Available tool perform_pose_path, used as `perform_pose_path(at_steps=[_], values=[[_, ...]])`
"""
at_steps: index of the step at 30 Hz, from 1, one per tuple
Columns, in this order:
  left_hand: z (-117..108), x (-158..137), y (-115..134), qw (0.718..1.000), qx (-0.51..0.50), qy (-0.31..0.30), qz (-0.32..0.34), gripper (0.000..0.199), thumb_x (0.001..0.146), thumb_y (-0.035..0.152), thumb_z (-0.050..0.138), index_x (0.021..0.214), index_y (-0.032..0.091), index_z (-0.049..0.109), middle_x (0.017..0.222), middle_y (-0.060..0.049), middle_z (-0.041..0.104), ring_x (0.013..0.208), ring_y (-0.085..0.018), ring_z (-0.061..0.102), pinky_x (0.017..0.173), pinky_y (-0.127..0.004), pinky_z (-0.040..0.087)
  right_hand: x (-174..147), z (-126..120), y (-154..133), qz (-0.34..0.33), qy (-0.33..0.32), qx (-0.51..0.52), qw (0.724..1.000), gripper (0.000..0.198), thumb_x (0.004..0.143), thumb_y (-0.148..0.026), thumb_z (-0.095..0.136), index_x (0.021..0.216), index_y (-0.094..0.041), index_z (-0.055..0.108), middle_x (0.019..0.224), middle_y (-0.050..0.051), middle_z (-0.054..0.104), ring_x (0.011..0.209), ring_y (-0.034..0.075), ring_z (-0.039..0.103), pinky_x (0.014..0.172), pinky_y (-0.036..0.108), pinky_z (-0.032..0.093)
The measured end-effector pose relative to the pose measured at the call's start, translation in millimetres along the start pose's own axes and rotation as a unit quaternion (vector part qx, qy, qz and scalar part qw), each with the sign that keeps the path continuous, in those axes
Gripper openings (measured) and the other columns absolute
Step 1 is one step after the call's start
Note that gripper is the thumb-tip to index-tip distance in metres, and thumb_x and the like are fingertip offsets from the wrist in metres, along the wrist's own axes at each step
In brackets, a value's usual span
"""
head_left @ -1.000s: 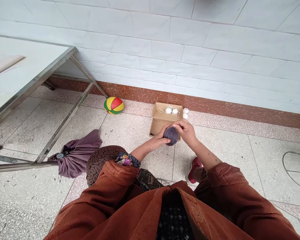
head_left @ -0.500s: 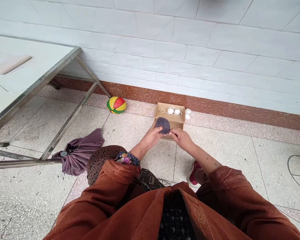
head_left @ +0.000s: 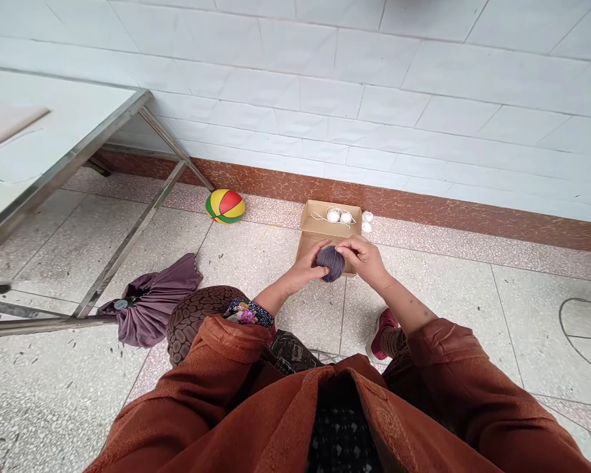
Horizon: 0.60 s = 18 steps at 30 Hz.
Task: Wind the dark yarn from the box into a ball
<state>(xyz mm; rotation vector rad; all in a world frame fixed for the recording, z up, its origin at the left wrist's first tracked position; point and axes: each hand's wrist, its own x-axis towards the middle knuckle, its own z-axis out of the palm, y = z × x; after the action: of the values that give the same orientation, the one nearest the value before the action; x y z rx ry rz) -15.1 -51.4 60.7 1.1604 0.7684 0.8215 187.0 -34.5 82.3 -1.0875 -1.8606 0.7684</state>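
A ball of dark purple-grey yarn (head_left: 330,264) is gripped in my left hand (head_left: 305,270), its thumb in front and fingers curled behind. At the ball's upper right, my right hand (head_left: 367,259) pinches thumb and forefinger together on the yarn; the strand itself is too fine to make out. Beneath and beyond my hands lies an open cardboard box (head_left: 308,221) on the floor. Two white balls of string (head_left: 339,215) with loose ends rest in its far part. Small white balls (head_left: 367,222) sit just outside the box's right side.
A red, yellow and green ball (head_left: 225,206) lies by the wall, near a metal-framed table (head_left: 103,105). A folded purple umbrella (head_left: 152,302) rests on the floor beside my knee. At the far right is a thin wire loop (head_left: 566,328). The tiled wall (head_left: 349,112) rises behind the box.
The yarn ball has moved slightly right and nearer to me. My right hand has gone from below the ball's right side up to its top right. The view has shifted slightly.
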Motion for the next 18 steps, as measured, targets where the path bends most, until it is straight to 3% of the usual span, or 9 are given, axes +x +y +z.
perform_pose_path(at_steps=[4,8,12,18], values=[[5.2,-2.0,2.8,0.995,-0.072,-0.056,0.029,0.087,0.069,0.032,0.078,0.148,0.026,0.042,0.136,-0.011,0.057,0.128,-0.033,0.049,0.104,-0.044,0.038,-0.8,7.9,10.4,0.081,0.037,0.014,0.996,0.022,0.094,-0.038,0.056,0.082,-0.022,0.064,0.077,0.001,0.063,0.071,0.017,0.056,0.069,0.030,0.045],[10.2,-4.3,10.2,0.986,-0.164,-0.013,0.007,0.076,0.069,0.027,0.077,0.140,0.023,0.052,0.127,-0.010,0.062,0.118,-0.028,0.056,0.098,-0.038,0.041,-7.2,17.6,16.8,0.144,0.008,0.005,0.989,0.024,0.093,-0.037,0.050,0.078,-0.021,0.058,0.070,0.000,0.058,0.065,0.016,0.052,0.063,0.028,0.041],[7.6,-2.2,11.2,0.977,-0.200,0.072,0.005,0.057,0.068,0.022,0.076,0.123,0.020,0.061,0.115,-0.008,0.066,0.106,-0.023,0.061,0.092,-0.035,0.045,-13.1,22.0,18.1,0.121,-0.046,-0.022,0.991,0.018,0.092,-0.031,0.049,0.079,-0.022,0.057,0.073,0.001,0.061,0.068,0.017,0.054,0.065,0.028,0.041],[1.4,0.8,9.4,0.968,-0.195,0.157,-0.002,0.045,0.067,0.021,0.075,0.110,0.018,0.060,0.100,-0.004,0.065,0.089,-0.018,0.061,0.081,-0.033,0.049,-16.5,20.0,5.9,0.055,-0.114,-0.017,0.992,0.017,0.093,-0.029,0.052,0.081,-0.021,0.061,0.075,0.001,0.063,0.070,0.016,0.057,0.067,0.027,0.041]])
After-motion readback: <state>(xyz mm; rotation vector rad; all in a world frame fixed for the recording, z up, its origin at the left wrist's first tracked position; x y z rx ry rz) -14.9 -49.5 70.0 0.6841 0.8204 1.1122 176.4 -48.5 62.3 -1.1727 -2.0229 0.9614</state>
